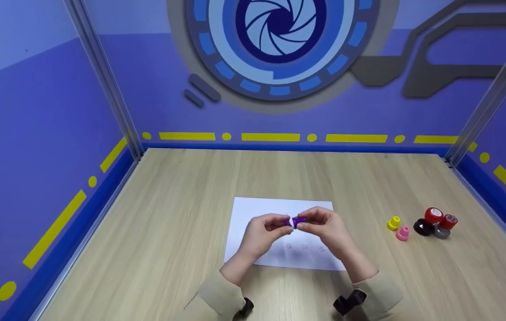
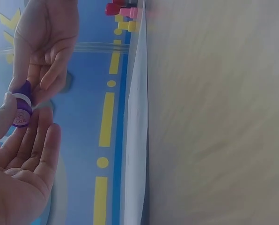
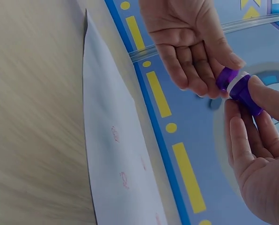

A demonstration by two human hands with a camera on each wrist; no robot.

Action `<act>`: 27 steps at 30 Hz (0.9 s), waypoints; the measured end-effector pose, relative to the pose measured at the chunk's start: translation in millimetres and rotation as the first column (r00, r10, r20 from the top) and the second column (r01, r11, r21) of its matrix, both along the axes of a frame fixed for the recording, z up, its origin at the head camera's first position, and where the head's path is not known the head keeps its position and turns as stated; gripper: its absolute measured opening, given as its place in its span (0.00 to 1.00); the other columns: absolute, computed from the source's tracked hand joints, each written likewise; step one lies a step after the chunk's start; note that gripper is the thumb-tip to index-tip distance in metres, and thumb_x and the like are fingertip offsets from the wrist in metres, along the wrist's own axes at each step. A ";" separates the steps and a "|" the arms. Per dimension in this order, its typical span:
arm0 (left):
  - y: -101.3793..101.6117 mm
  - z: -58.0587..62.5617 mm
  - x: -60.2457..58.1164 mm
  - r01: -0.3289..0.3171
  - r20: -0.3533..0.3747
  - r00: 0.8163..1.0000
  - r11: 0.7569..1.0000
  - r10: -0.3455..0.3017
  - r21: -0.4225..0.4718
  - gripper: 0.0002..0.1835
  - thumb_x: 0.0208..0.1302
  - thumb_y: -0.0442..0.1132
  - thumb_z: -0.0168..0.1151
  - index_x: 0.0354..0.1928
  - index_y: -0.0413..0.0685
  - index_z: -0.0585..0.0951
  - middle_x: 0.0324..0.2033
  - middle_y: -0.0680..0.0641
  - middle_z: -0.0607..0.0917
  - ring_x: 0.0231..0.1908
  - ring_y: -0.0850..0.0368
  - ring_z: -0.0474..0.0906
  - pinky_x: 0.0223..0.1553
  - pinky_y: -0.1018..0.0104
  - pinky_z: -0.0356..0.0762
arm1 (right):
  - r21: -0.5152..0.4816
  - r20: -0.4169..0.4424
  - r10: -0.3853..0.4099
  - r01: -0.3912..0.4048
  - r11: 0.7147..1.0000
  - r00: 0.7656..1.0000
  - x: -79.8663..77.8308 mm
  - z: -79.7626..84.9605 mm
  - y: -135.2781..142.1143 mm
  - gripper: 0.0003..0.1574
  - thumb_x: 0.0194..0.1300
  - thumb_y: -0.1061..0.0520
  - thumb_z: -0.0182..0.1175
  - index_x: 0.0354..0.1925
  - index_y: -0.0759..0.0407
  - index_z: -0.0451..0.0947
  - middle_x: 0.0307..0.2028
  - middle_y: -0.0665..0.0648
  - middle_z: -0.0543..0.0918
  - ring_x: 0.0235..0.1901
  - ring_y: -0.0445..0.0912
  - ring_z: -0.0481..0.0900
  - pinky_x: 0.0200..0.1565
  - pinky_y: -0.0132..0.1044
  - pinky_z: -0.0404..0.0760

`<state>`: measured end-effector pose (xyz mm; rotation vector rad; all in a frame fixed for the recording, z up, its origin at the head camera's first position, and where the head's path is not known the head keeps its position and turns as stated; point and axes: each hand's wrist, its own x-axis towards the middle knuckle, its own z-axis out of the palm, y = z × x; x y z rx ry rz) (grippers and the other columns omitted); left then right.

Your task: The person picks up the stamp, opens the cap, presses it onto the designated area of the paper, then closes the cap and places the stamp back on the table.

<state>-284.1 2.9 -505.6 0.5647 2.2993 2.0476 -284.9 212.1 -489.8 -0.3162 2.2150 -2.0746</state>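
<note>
Over the white sheet of paper [image 1: 253,240], both hands meet at a small purple stamp [image 3: 248,96] with a white band round its middle. My left hand [image 1: 257,236] pinches the short purple end [image 3: 225,80] between thumb and fingers. A round printed label [image 2: 22,117] shows on that end in the left wrist view. My right hand [image 1: 333,232] grips the longer purple part between thumb and fingertips. Faint red stamped marks [image 1: 305,246] run in a row along the lower part of the sheet.
Right of the paper stand a yellow stamp [image 1: 394,223] and a pink stamp [image 1: 403,233]. Beyond them sit a red-and-black stamp [image 1: 434,215] and a red-and-grey stamp [image 1: 449,221], close together. Blue panels with yellow dashes [image 1: 270,137] border the wooden table [image 1: 181,200].
</note>
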 end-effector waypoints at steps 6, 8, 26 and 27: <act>1.7 -0.8 1.0 0.003 -0.008 1.000 1.000 -0.003 -0.020 0.14 0.62 0.35 0.73 0.49 0.39 0.88 0.41 0.40 0.91 0.42 0.54 0.89 0.45 0.72 0.88 | -0.004 -0.010 0.039 -0.039 0.999 0.999 -0.6 -3.1 -1.2 0.25 0.61 0.65 0.73 0.50 0.81 0.77 0.37 0.46 0.89 0.41 0.38 0.87 0.48 0.30 0.87; 2.2 -0.8 0.9 0.002 -0.016 1.000 1.000 -0.003 -0.020 0.14 0.62 0.35 0.74 0.49 0.38 0.88 0.41 0.39 0.91 0.42 0.53 0.90 0.45 0.72 0.88 | -0.005 -0.010 0.042 -0.042 0.999 0.999 -1.0 -3.9 -1.4 0.25 0.60 0.66 0.73 0.49 0.81 0.76 0.37 0.45 0.89 0.41 0.38 0.88 0.48 0.30 0.87; 2.2 -1.9 1.7 0.024 -0.026 0.999 0.997 -0.026 -0.076 0.20 0.63 0.38 0.73 0.56 0.38 0.86 0.45 0.40 0.91 0.46 0.50 0.90 0.48 0.68 0.88 | 0.049 -0.008 -0.023 0.023 0.999 1.000 0.5 -0.3 1.8 0.23 0.61 0.64 0.74 0.49 0.78 0.79 0.37 0.46 0.89 0.39 0.38 0.87 0.47 0.29 0.86; 1.0 -1.3 0.7 0.029 -0.022 0.999 0.994 -0.032 -0.109 0.22 0.64 0.39 0.73 0.59 0.38 0.84 0.47 0.39 0.91 0.47 0.48 0.90 0.50 0.66 0.88 | 0.054 -0.009 -0.039 0.039 0.998 0.999 -0.1 1.4 4.3 0.23 0.61 0.64 0.73 0.50 0.77 0.79 0.37 0.47 0.89 0.39 0.37 0.87 0.47 0.28 0.86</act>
